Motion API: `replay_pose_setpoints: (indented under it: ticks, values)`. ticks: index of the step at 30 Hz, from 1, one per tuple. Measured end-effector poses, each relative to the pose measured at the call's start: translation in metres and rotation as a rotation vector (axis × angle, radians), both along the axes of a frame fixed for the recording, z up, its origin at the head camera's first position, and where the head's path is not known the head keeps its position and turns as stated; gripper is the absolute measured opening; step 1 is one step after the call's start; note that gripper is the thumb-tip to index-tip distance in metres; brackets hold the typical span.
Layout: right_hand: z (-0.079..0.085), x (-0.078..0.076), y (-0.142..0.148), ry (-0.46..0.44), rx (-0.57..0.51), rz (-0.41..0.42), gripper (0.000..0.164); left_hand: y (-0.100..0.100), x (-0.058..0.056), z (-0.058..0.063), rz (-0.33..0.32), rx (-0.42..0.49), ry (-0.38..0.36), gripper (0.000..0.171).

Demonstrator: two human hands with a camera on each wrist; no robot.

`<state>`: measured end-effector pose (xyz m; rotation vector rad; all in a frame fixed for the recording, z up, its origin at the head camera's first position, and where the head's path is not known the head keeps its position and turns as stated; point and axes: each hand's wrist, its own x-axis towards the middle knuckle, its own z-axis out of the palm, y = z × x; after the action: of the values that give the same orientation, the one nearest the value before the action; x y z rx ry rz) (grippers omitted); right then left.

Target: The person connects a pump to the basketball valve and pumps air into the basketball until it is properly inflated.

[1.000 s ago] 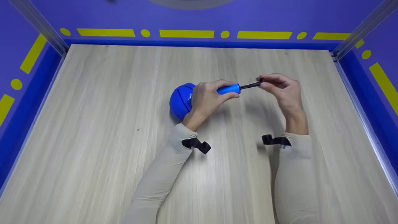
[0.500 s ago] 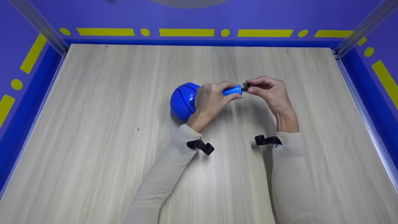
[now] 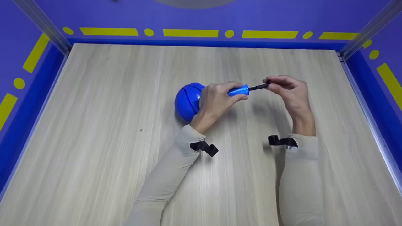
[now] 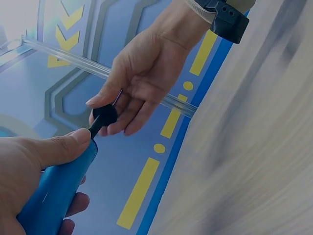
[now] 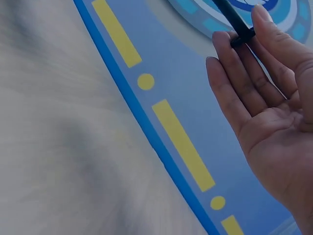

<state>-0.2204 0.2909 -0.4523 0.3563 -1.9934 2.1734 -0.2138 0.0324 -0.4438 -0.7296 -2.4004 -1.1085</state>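
A blue ball with black seams (image 3: 186, 103) rests on the table, partly hidden behind my left hand (image 3: 214, 102). That hand grips the blue barrel of a hand pump (image 3: 238, 91), thumb along one side and fingers curled beneath. From the barrel's right end the black plunger rod (image 3: 258, 87) is drawn out. My right hand (image 3: 293, 95) pinches the small black knob (image 4: 105, 116) at the rod's end between thumb and fingertips. In the right wrist view the rod (image 5: 234, 18) ends at those fingertips. Whether the pump joins the ball is hidden by the left hand.
The light wood table (image 3: 94, 125) spreads on all sides of the hands. Blue-purple panels with yellow marks (image 3: 191, 33) stand behind and at both sides. A black camera mount (image 3: 205, 147) is strapped at the left wrist, another mount (image 3: 281, 141) at the right.
My right hand moved left, sliding the rod mostly into the barrel half a second ago, and has since drawn it out to the right again. The left hand keeps its grip, shifted slightly right.
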Motion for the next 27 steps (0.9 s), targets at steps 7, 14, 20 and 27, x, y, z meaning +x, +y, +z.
replay_pose_setpoints:
  ticks: [7, 14, 20, 27]
  values:
    - [-0.006, -0.003, -0.007, -0.013, 0.014, 0.054, 0.021, 0.005, 0.0, -0.003, 0.013, -0.038, 0.002, 0.038]
    - [-0.009, -0.005, -0.019, -0.031, 0.035, 0.088, 0.022, 0.006, -0.001, -0.004, 0.011, -0.029, -0.006, 0.039]
    - [-0.01, -0.004, -0.005, -0.009, 0.021, 0.054, 0.024, 0.003, -0.001, -0.005, 0.014, -0.017, -0.003, 0.039]
    - [-0.014, -0.002, 0.019, -0.007, -0.134, -0.032, 0.023, 0.005, 0.0, -0.004, 0.002, -0.021, -0.009, 0.039]
